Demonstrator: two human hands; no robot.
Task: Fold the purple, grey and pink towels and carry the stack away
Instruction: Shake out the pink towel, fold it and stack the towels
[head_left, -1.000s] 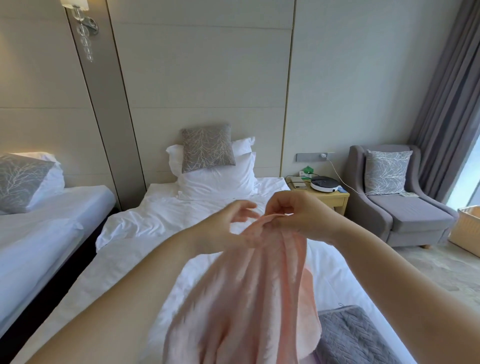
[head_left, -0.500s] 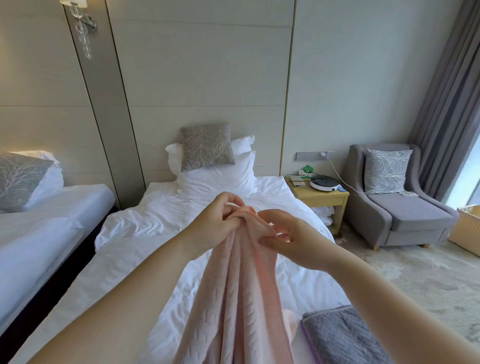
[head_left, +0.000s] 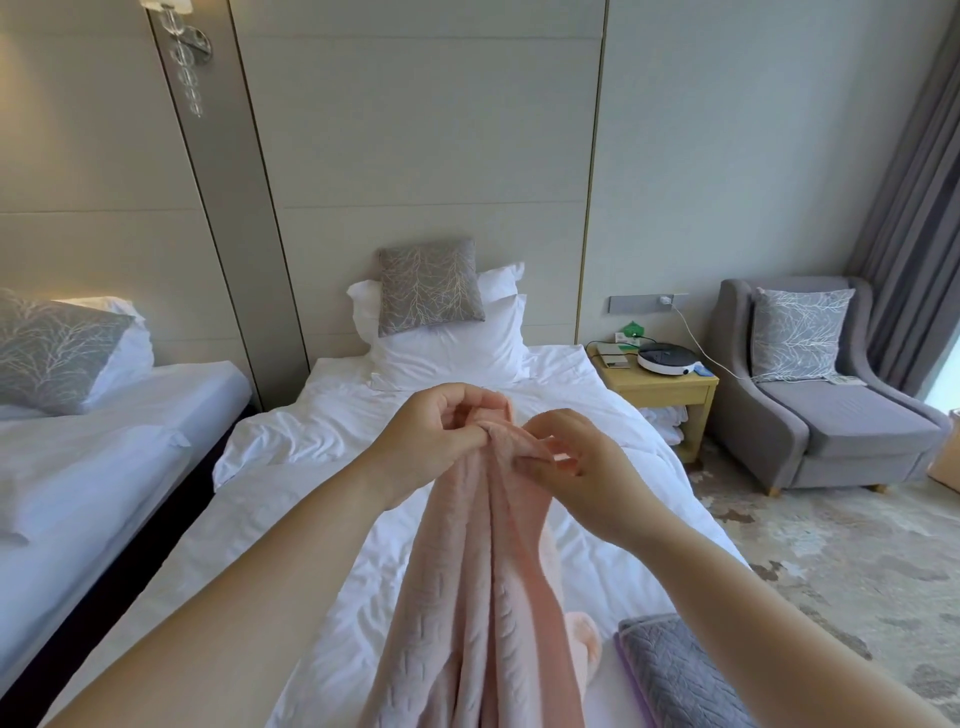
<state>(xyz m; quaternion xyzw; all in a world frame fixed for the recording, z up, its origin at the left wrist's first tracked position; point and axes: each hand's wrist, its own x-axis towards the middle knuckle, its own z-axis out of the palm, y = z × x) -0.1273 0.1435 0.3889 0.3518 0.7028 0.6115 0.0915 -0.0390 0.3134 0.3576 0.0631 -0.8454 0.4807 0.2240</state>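
Towels are partly done. The pink towel (head_left: 483, 597) is not folded yet. It hangs in long, soft, bumpy folds above the white bed (head_left: 311, 467). The left hand (head_left: 441, 436) pinches its top edge, and the right hand (head_left: 582, 467) pinches a corner just beside it. The grey towel (head_left: 675, 670) lies folded flat on the purple towel (head_left: 630, 675), low on the bed's right side. Carrying is left.

Room log. You face a white bed (head_left: 285, 447) set against a pale panelled wall (head_left: 415, 130), with white pillows (head_left: 447, 348) and a grey patterned cushion (head_left: 428, 286). A second bed (head_left: 104, 426) is on your left, with a crystal wall lamp (head_left: 184, 57) above. On your right: a wooden nightstand (head_left: 660, 387) with a round white device (head_left: 666, 357), possibly a hotplate; a grey armchair (head_left: 841, 415); a grey curtain (head_left: 914, 182); mottled carpet (head_left: 831, 545).
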